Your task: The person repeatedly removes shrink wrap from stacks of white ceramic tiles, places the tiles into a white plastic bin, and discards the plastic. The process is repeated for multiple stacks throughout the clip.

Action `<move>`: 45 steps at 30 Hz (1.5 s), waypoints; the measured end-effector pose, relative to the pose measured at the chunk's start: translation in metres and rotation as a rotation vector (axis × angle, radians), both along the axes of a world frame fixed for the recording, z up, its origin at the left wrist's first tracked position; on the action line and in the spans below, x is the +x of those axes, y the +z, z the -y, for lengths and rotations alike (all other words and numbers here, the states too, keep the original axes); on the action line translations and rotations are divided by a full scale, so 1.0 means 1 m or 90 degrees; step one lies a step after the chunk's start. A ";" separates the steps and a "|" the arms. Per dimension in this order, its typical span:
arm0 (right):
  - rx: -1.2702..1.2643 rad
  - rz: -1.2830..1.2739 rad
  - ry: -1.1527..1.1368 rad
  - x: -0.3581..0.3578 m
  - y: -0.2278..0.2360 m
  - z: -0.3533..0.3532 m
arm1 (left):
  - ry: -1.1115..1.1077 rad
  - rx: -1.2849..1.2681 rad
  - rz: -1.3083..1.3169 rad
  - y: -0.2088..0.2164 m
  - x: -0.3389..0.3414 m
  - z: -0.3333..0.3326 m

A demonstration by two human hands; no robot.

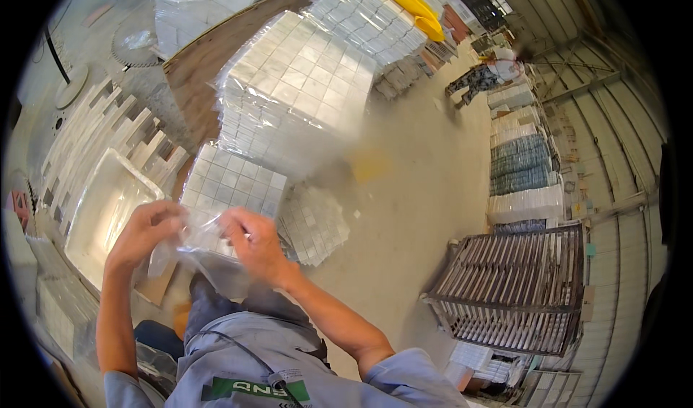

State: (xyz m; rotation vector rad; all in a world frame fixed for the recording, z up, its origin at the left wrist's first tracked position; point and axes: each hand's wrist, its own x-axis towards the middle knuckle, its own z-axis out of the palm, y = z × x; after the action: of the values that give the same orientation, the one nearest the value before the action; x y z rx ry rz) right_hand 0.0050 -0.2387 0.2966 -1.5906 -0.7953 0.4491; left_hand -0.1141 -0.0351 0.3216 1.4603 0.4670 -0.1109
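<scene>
Grey fabric shirt [216,357] sat bottom-centre; our left hand [146,231] and right hand [256,246] pinched clear plastic film [209,262], likely steadying it.

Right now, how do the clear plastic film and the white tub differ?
The clear plastic film is see-through; the white tub is opaque. The film looks limp and crumpled; the tub looks rigid, with raised walls. The film is held between the left hand and right hand; the tub stands unheld at left. Both catch bright light.
</scene>
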 end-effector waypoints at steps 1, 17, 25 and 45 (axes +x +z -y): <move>-0.045 0.034 -0.038 0.002 -0.003 0.002 | 0.013 0.083 0.060 0.002 0.004 0.001; -0.133 -0.220 -0.040 0.039 0.073 0.041 | -0.036 0.514 0.299 0.017 0.044 0.030; -0.175 0.333 -0.002 0.043 0.016 0.050 | 0.031 0.305 0.122 0.035 0.020 0.018; -0.515 -0.255 0.389 -0.116 -0.201 0.081 | -0.028 0.176 -0.300 -0.196 -0.151 -0.009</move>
State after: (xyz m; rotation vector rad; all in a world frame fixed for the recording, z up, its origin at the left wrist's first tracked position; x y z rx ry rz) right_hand -0.1113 -0.3199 0.0959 -1.8530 -0.8204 1.6390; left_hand -0.2655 -0.0263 0.1260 1.7192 0.8585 -0.4456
